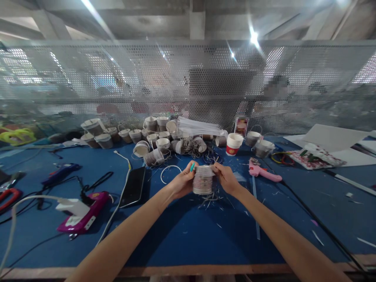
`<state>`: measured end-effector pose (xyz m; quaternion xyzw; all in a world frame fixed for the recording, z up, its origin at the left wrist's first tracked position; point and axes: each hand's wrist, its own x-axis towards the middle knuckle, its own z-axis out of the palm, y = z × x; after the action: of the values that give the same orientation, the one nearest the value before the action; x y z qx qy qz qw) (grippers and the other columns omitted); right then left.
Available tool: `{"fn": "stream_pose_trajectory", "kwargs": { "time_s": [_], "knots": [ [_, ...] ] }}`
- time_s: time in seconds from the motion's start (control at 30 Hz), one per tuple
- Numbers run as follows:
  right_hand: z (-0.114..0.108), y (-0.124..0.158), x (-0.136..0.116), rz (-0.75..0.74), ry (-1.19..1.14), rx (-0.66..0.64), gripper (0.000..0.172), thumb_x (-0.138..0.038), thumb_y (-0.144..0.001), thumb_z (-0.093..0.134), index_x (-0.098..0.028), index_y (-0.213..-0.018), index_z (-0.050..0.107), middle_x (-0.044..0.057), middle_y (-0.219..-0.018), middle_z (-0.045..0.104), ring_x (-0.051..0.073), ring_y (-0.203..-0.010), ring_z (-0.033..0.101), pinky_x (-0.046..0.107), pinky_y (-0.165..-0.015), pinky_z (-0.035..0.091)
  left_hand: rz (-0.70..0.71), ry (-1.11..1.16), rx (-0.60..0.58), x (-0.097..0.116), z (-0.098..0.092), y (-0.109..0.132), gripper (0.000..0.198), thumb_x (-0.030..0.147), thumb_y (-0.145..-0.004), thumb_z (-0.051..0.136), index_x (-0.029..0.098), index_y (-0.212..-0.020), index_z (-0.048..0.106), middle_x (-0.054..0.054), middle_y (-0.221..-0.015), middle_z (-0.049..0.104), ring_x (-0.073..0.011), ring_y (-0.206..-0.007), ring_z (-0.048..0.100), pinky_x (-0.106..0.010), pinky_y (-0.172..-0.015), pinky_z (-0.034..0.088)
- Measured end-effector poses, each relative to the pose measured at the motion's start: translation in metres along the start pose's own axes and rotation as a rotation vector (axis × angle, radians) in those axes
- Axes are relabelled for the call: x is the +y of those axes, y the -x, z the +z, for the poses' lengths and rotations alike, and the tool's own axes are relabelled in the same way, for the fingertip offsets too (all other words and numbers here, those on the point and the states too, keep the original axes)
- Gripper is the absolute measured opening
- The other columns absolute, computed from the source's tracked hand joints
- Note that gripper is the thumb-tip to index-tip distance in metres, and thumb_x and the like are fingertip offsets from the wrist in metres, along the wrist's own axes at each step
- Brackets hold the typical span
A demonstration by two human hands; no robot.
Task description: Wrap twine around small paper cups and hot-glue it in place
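Note:
Above the middle of the blue table, a small cord-wrapped cup [202, 181] is held between my two hands. Its side shows rows of greyish-pink cord, and a paler band runs round the top. My left hand [185, 181] grips the cup from the left, with a turquoise-nailed thumb by the rim. At the upper right edge, my right hand [226, 178] has its fingers closed against the cup. Whether a loose end is also pinched there I cannot make out. Behind my left hand lies a thin white ring [171, 174]. Cord scraps [210, 199] are scattered under the cup.
Several wrapped cups with handles [135, 136] line the back, beside tangled grey cord [192, 147] and stacked paper cups [233, 144]. A pink glue gun [264, 172] with its cable lies right. Left are a phone [133, 187], a magenta power strip [85, 215] and red-handled scissors [10, 197].

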<state>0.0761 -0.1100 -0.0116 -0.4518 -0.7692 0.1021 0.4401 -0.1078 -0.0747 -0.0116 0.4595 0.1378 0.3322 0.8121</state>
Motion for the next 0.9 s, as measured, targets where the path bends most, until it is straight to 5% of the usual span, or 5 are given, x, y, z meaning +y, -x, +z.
{"fn": "stream_pose_trajectory", "kwargs": {
  "time_s": [0.1, 0.3, 0.43, 0.53, 0.9],
  "knots": [
    [-0.006, -0.001, 0.009, 0.010, 0.054, -0.073, 0.027, -0.029, -0.090, 0.028, -0.021, -0.067, 0.039, -0.003, -0.051, 0.048, 0.011, -0.048, 0.047, 0.021, -0.050, 0.033, 0.005, -0.108, -0.008, 0.006, -0.007, -0.001, 0.051, 0.035, -0.064, 0.071, 0.031, -0.109, 0.049, -0.001, -0.100, 0.055, -0.0147, -0.082, 0.055, -0.029, -0.073, 0.044],
    [-0.020, -0.004, 0.034, 0.079, 0.483, -0.162, 0.021, -0.020, -0.087, 0.037, -0.020, -0.068, 0.045, 0.002, -0.062, 0.057, 0.016, -0.059, 0.055, 0.023, -0.051, 0.030, 0.090, -0.491, 0.026, 0.047, -0.046, 0.000, 0.097, 0.008, -0.042, 0.079, 0.036, -0.126, 0.040, -0.005, -0.146, 0.018, -0.0268, -0.116, 0.042, -0.031, -0.083, 0.045],
    [-0.018, -0.003, 0.040, 0.176, 0.535, -0.168, 0.023, -0.024, -0.089, 0.035, -0.020, -0.070, 0.047, 0.002, -0.064, 0.058, 0.016, -0.057, 0.055, 0.023, -0.048, 0.028, 0.364, -0.303, 0.386, 0.068, -0.067, 0.000, 0.040, 0.025, -0.046, 0.080, 0.019, -0.083, 0.064, -0.003, -0.094, 0.064, -0.0100, -0.072, 0.059, -0.021, -0.066, 0.048],
    [-0.013, -0.002, 0.042, 0.160, 0.469, -0.098, 0.021, -0.027, -0.090, 0.033, -0.019, -0.079, 0.049, 0.004, -0.075, 0.060, 0.016, -0.066, 0.057, 0.024, -0.054, 0.035, 0.403, -0.294, 0.622, 0.069, -0.068, -0.003, 0.025, 0.028, -0.054, 0.076, 0.013, -0.058, 0.057, 0.003, -0.052, 0.057, -0.0017, -0.039, 0.044, -0.015, -0.044, 0.041],
    [-0.008, 0.001, 0.033, 0.004, 0.586, 0.331, 0.016, -0.029, -0.086, 0.039, -0.018, -0.091, 0.049, 0.010, -0.094, 0.052, 0.025, -0.093, 0.044, 0.045, -0.087, 0.031, 0.149, -0.334, 0.724, 0.060, -0.057, -0.004, 0.016, 0.014, -0.054, 0.075, 0.010, -0.061, 0.062, -0.004, -0.057, 0.066, -0.0115, -0.046, 0.061, -0.020, -0.046, 0.050]
  ]
}}
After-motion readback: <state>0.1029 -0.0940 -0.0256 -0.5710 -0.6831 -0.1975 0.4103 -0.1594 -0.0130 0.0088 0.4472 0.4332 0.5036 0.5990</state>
